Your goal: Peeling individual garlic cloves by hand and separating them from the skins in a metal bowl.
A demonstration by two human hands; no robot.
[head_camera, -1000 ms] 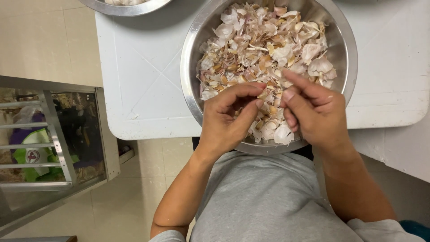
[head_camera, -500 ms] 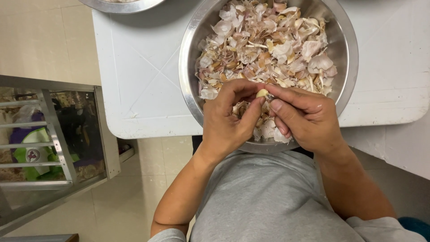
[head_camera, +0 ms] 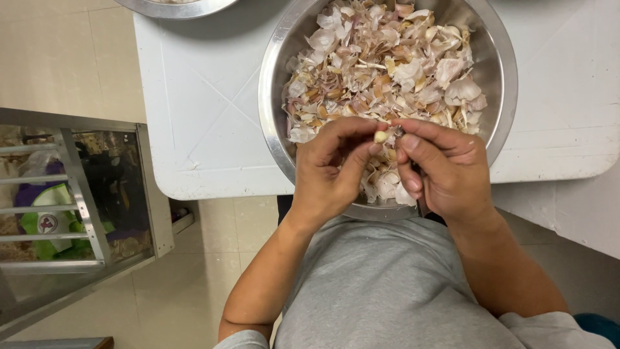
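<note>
Nearest, a grey shirt [head_camera: 387, 291] and two bare forearms rising toward the bowl. Above these, the left hand [head_camera: 332, 171] curled, thumb and forefinger closed on a small pale clove [head_camera: 381, 136]; the right hand [head_camera: 442, 171] meeting it from the other side, fingertips pinched at the same clove, the remaining fingers bent inward. Both hands clenched on the one piece, held just over the near edge of the bowl [head_camera: 274, 77], not resting in the heap.

Probably light as a pebble and firm under the skin, yet small and smooth enough to slip — best gripped across its flat sides, near the blunt root end, with the nails left free to lift the skin at the tip. Likely bruised by a hard squeeze, so a modest pinch judged sufficient. Skin itself thin, dry, brittle, apt to tear in flakes and cling to damp fingers.

Beyond the hands, the steel bowl heaped with peels [head_camera: 381, 64] — papery scraps, white, pink and tan, loose and easily scattered. Under it a white table [head_camera: 200, 97], scuffed, with faint crossed lines. At the far top edge, the rim of a second bowl [head_camera: 174, 8]. Off to the left, lower down, tiled floor [head_camera: 58, 58] and a glass-fronted cabinet [head_camera: 71, 200] with metal racks.
</note>
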